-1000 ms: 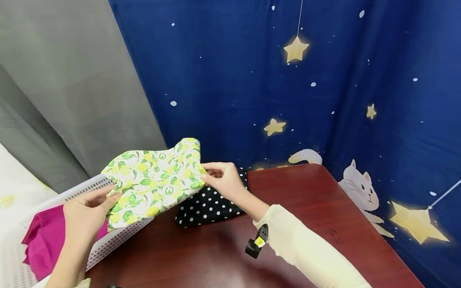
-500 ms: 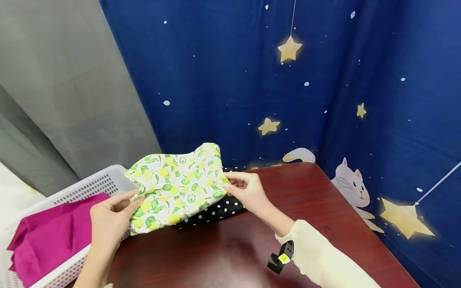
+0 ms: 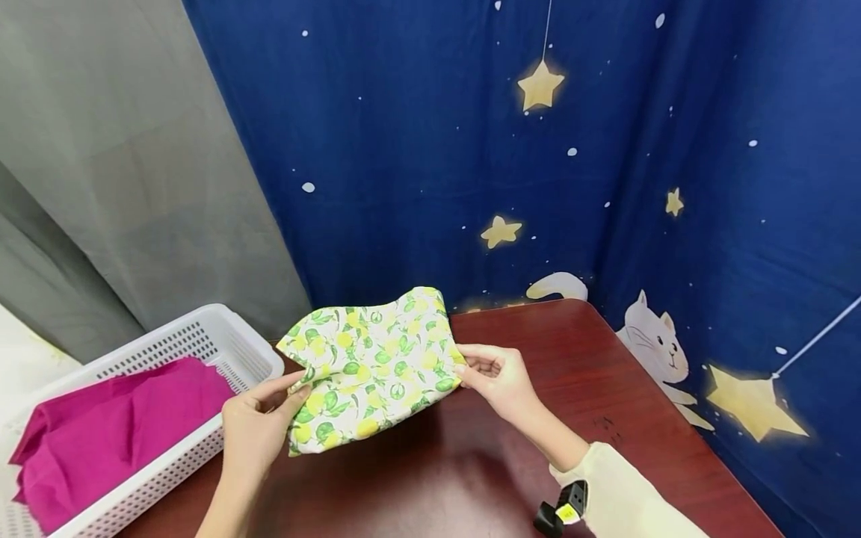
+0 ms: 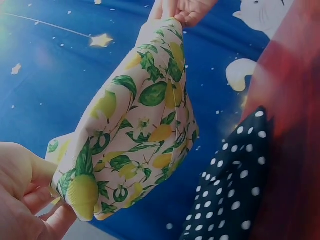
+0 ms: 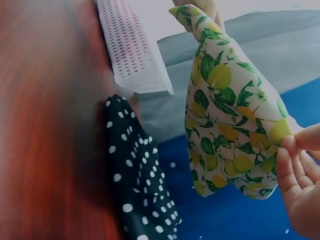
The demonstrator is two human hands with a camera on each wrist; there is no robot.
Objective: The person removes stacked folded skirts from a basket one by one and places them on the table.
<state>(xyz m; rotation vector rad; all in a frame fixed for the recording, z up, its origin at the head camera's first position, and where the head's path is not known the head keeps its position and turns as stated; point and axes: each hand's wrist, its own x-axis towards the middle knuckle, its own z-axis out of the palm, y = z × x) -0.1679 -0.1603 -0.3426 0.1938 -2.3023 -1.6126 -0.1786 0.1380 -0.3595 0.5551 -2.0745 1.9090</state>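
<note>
The blue star-print curtain stood behind the reddish-brown tabletop, at whose left side the white perforated basket contained a crumpled magenta cloth. The lemon-print cloth was suspended above the tabletop, stretched between both hands and right of the basket, while a black polka-dot cloth, concealed behind it in the head view, lay on the tabletop. The left hand pinched the lemon-print cloth's near-left edge; the right hand pinched its right edge, fingertips narrowed on the fabric.
</note>
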